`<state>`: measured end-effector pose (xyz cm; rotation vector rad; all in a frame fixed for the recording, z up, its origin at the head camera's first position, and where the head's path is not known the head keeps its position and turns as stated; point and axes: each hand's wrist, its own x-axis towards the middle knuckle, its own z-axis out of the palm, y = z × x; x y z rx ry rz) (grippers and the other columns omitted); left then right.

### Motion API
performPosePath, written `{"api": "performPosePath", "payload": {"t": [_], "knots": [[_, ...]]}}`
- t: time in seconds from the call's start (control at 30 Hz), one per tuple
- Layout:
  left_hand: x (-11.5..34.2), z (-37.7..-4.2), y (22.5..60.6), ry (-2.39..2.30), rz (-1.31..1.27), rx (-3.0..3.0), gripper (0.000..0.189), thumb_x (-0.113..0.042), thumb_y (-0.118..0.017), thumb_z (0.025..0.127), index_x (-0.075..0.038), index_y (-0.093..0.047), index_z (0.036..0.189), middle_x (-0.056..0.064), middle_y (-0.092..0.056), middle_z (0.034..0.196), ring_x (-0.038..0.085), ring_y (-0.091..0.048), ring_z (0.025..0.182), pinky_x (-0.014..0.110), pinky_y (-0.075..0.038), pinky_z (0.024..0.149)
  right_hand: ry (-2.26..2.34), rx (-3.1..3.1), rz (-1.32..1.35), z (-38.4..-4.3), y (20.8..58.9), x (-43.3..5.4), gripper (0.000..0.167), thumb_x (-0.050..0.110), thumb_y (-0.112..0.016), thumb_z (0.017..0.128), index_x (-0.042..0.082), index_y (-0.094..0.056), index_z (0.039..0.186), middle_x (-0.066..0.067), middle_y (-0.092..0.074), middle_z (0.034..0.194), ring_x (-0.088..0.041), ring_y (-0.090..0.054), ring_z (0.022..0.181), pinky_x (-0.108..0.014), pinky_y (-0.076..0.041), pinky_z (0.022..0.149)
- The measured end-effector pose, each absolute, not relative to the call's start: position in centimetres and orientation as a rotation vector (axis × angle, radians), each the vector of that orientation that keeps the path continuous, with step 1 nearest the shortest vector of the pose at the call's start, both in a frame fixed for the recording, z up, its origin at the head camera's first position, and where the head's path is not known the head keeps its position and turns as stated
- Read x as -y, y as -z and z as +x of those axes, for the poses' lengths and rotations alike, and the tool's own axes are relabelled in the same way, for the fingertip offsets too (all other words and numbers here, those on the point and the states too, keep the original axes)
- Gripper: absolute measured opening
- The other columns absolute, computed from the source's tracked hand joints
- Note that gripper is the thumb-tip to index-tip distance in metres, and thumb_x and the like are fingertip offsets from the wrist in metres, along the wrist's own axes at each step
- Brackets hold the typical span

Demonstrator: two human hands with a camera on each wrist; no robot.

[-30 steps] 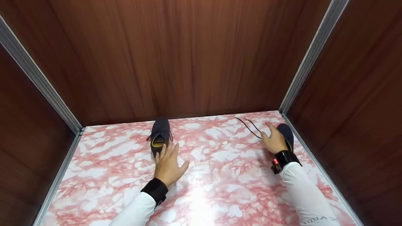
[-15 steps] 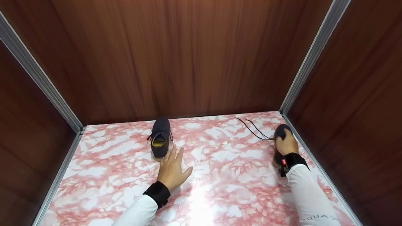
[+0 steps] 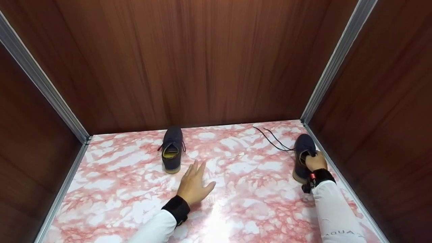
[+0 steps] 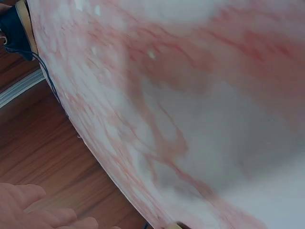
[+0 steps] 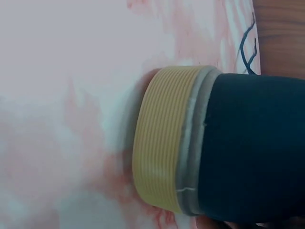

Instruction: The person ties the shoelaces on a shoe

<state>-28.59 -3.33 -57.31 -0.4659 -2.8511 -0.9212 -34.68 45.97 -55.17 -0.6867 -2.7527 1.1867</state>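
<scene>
Two dark navy lace-up shoes stand upright on the pink-and-white marbled surface. At the right side my right hand (image 3: 316,161) grips the right shoe (image 3: 303,143) by its opening, fingers curled at the side nearest the wall. Two long loose laces (image 3: 271,140) trail from that shoe to the left. In the right wrist view the shoe's ribbed tan heel (image 5: 164,138) fills the middle, and fingertips (image 5: 214,224) show at its lower edge. My left hand (image 3: 195,185) hovers with spread fingers, apart from the left shoe (image 3: 172,145), whose laces are tied and insole is yellow.
Brown wood-grain panels (image 3: 202,67) rise at the back and both sides. Grey metal strips (image 3: 337,57) run along their corners and lower side edges. The marbled surface (image 3: 243,202) stretches between and in front of the hands, with a bright glare near the middle.
My right hand has moved right and back from over the laces onto the right shoe, gripping its opening. My left hand has drawn back and right, away from the left shoe's heel.
</scene>
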Motion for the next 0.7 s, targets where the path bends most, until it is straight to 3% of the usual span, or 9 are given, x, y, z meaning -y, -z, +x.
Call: {"api": "performPosePath", "payload": {"t": [0.4, 0.7], "knots": [[-2.1, -28.1, 56.3, 1.280, -0.491, 2.895, 0.084, -0.057, -0.063, 0.098, -0.014, -0.034, 0.164, 0.025, -0.028, 0.170, 0.044, -0.033, 0.156, 0.058, -0.036, 0.123, -1.206, 2.803, -0.646, -34.5, 55.2, -46.7, 0.065, 0.013, -0.037, 0.094, -0.018, -0.033, 0.151, -0.043, -0.039, 0.152, -0.056, -0.041, 0.142, -0.058, -0.033, 0.124], [-5.4, -28.2, 56.2, 1.644, -0.458, 2.864, 0.086, -0.060, -0.058, 0.099, -0.012, -0.031, 0.165, 0.021, -0.030, 0.170, 0.039, -0.029, 0.159, 0.057, -0.029, 0.127, -1.201, 2.811, -0.671, -34.4, 55.3, -46.4, 0.066, 0.010, -0.033, 0.093, -0.016, -0.030, 0.154, -0.043, -0.037, 0.154, -0.055, -0.040, 0.144, -0.058, -0.032, 0.125]]}}
